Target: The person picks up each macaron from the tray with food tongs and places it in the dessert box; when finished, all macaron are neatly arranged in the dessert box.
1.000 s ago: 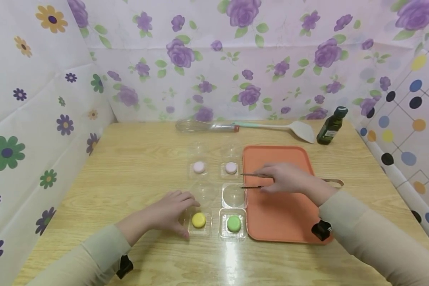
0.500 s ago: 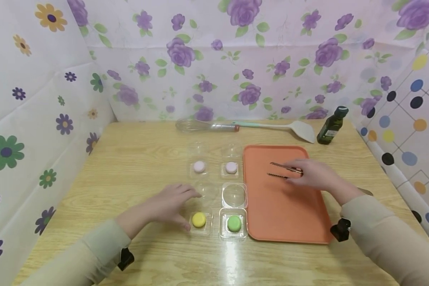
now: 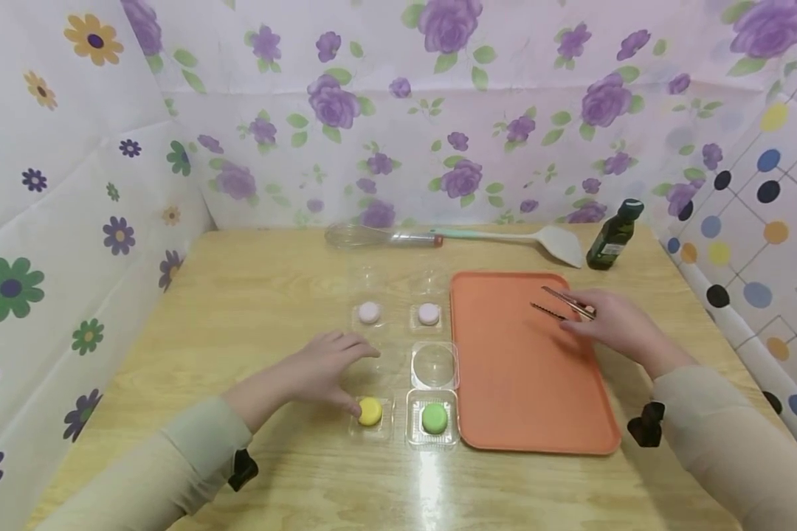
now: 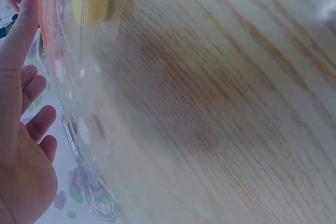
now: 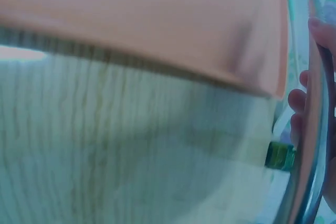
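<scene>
My right hand (image 3: 614, 324) grips metal tongs (image 3: 567, 299), raised over the right side of the orange tray (image 3: 525, 391). The tongs' serrated tips stand apart with nothing between them. My left hand (image 3: 315, 372) has its thumb and fingers spread, and holds nothing. Its thumb tip overlaps the edge of a yellow macaron (image 3: 370, 411) in the head view. That macaron sits in a clear plastic box with its lid laid back. To its right, a green macaron (image 3: 435, 418) lies in a second open box (image 3: 409, 436). Two pink macarons (image 3: 369, 313) occupy boxes farther back.
Along the table's back edge lie a whisk (image 3: 378, 236) and a white spatula (image 3: 554, 242) with a mint handle. A dark green bottle (image 3: 614, 237) stands at the back right. Patterned sheets (image 3: 272, 155) enclose the table (image 3: 259, 295) at the back and sides.
My right hand has drawn the tongs from beside the boxes to the right and back across the tray. My left hand has lifted slightly and shifted a little right.
</scene>
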`<state>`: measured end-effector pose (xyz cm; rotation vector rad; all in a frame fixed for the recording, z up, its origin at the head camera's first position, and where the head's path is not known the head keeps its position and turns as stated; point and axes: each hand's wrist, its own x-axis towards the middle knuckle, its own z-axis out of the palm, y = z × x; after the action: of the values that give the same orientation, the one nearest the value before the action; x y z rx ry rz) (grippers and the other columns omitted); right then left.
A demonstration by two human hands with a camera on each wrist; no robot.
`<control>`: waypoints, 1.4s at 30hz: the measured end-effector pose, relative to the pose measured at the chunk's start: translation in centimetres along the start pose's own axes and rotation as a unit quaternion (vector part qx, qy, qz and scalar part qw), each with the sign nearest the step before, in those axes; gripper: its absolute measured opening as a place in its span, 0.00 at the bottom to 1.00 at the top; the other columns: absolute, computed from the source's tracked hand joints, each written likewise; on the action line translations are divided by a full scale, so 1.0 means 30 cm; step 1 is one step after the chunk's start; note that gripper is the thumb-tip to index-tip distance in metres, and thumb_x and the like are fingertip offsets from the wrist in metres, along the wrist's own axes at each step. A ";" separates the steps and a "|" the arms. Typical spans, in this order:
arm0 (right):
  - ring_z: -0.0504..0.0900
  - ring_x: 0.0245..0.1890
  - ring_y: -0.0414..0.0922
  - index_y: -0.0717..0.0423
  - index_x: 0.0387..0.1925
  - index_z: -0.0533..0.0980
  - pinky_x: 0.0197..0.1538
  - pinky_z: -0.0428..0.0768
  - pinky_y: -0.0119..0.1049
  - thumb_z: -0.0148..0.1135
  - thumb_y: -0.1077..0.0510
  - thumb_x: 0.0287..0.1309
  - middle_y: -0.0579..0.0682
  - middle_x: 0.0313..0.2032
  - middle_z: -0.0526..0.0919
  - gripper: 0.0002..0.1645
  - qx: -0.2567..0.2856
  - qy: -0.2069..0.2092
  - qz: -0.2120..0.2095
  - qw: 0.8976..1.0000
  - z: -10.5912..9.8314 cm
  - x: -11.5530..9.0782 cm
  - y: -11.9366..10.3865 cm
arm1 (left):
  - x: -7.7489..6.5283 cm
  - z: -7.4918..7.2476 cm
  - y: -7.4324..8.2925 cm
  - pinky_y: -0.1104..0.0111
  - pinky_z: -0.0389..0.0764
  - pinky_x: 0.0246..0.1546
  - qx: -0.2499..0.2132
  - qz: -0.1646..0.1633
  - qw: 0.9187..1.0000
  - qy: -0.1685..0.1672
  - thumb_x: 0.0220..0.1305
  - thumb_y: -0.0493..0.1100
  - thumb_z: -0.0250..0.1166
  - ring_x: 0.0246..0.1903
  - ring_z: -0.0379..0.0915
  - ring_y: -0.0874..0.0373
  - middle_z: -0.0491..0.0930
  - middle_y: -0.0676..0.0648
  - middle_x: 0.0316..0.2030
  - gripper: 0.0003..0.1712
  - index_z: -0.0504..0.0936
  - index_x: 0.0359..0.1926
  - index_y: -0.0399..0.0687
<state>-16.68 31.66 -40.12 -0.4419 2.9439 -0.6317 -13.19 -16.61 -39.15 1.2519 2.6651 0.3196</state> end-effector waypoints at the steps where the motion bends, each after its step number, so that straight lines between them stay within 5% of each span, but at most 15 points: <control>1: 0.74 0.52 0.60 0.54 0.65 0.66 0.48 0.73 0.58 0.63 0.42 0.55 0.62 0.55 0.75 0.39 0.000 0.002 0.002 1.000 0.003 -0.005 0.008 | 0.000 0.001 0.002 0.56 0.64 0.53 -0.002 0.001 1.000 -0.001 0.37 0.65 0.73 0.53 0.63 0.51 0.70 0.47 0.58 0.50 0.69 0.61 0.49; 17: 0.72 0.48 0.67 0.62 0.67 0.59 0.47 0.70 0.63 0.54 0.32 0.57 0.72 0.49 0.75 0.49 0.001 0.032 0.123 0.992 0.013 -0.034 0.100 | 0.024 -0.002 0.003 0.55 0.63 0.55 -0.004 -0.004 1.000 0.005 0.41 0.65 0.72 0.53 0.63 0.51 0.69 0.50 0.59 0.49 0.68 0.63 0.48; 23: 0.69 0.52 0.70 0.56 0.69 0.58 0.45 0.69 0.65 0.52 0.27 0.53 0.70 0.52 0.74 0.52 -0.013 0.039 0.160 0.986 0.025 -0.053 0.140 | 0.034 -0.009 0.015 0.54 0.61 0.57 -0.022 -0.012 1.000 0.000 0.42 0.64 0.72 0.55 0.62 0.50 0.68 0.48 0.60 0.49 0.67 0.63 0.47; 42: 0.62 0.55 0.73 0.58 0.69 0.57 0.35 0.70 0.66 0.51 0.21 0.46 0.76 0.59 0.61 0.60 -0.046 0.003 0.215 0.976 0.055 -0.067 0.207 | 0.054 -0.005 0.016 0.52 0.56 0.62 -0.024 -0.022 0.999 -0.009 0.42 0.64 0.71 0.58 0.61 0.50 0.66 0.49 0.62 0.50 0.65 0.65 0.49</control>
<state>-16.13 37.05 -44.11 0.1923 2.9362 -0.4400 -13.89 -15.09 -39.00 1.1760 2.6501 0.3613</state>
